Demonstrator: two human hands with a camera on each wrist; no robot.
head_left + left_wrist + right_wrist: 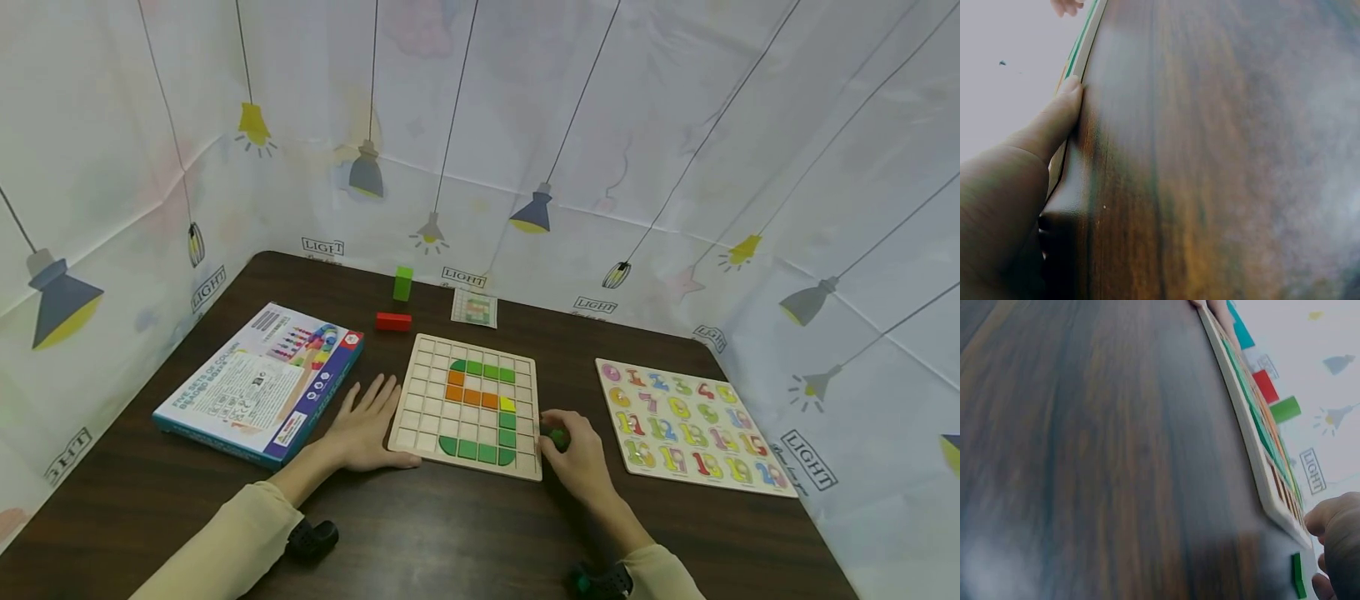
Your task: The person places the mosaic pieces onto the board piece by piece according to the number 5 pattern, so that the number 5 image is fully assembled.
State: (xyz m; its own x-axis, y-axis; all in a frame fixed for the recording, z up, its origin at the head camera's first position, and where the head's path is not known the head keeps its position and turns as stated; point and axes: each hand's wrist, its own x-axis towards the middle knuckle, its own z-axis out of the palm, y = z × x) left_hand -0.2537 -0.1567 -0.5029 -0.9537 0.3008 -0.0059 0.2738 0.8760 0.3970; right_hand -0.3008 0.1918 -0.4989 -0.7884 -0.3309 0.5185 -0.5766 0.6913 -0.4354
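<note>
A wooden grid board lies mid-table, bearing green, orange and one yellow piece in a stepped, S-like path. My left hand rests flat with spread fingers at its left side. The thumb touches the board's near edge in the left wrist view. At the board's right edge, my right hand has loosely bent fingers. A green piece shows between its thumb and index finger. In the right wrist view that green piece sits low beside the fingers; whether they touch it is unclear.
A boxed toy lies at the left. Behind the board are a red block, an upright green block and a small pattern card. A number puzzle board lies at the right. A printed curtain surrounds the table.
</note>
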